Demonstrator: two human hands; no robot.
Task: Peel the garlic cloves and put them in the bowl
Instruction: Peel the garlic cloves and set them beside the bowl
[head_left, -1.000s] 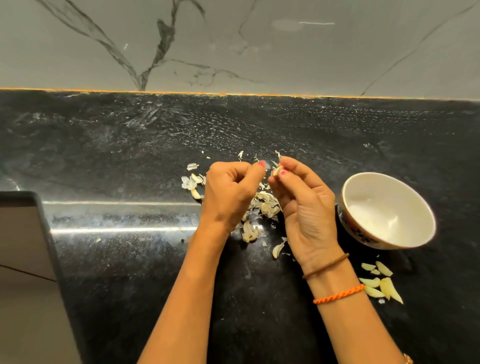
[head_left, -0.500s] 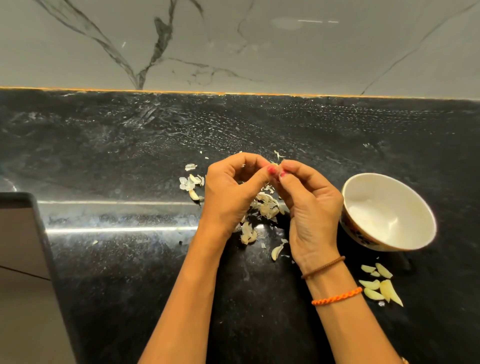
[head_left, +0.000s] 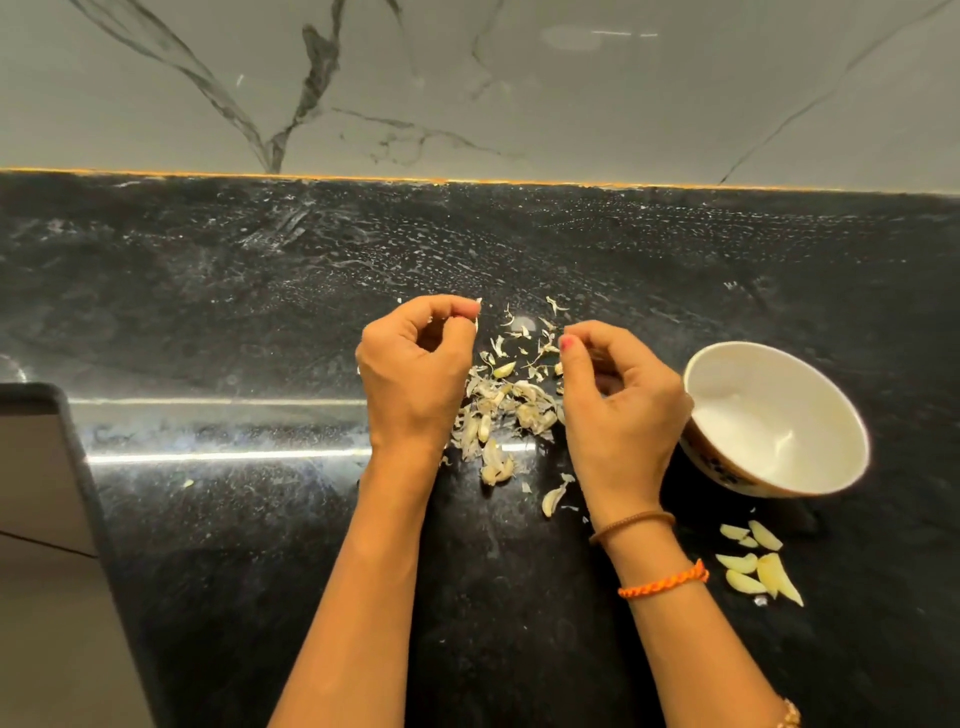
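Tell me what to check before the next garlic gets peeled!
1. Bowl within reach: ok, it sits just beside the right hand.
2. Bowl holds the peeled cloves: not ok, it looks empty; peeled cloves lie on the counter in front of it.
3. Left hand free: not ok, its fingertips pinch a scrap of skin.
4. Right hand free: cannot tell, its curled fingers hide whatever is inside.
5. More garlic to peel: cannot tell, the pile between the hands mixes skins and cloves.
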